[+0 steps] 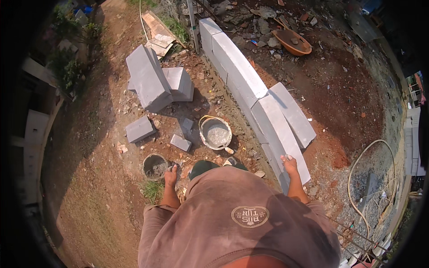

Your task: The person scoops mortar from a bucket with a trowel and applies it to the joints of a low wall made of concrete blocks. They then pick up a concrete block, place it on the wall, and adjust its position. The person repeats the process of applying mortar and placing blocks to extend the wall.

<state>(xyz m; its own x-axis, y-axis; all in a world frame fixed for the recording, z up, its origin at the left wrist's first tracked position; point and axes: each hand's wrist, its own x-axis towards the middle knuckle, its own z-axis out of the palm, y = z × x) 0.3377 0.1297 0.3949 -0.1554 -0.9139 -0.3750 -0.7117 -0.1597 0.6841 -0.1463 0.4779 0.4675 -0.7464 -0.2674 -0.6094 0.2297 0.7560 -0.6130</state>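
Note:
My left hand (170, 175) is closed beside a small round bucket of grey mortar (151, 167); what it holds, if anything, is too small to tell. My right hand (290, 164) is closed at the long light-grey block (279, 129) on the low wall, with its contents unclear. A second block (292, 116) lies alongside that one. Ahead of me a larger bucket of pale mortar (216, 133) has a yellow handle and a small tool at its rim. The laid block row (228, 53) runs up toward a post.
Loose blocks (147, 78) are piled left of the wall, with smaller pieces (139, 129) below them. An orange barrow pan (292, 42) sits among rubble at top right. A coiled hose (351, 178) and gravel are at lower right. Boards (157, 31) lie near the post.

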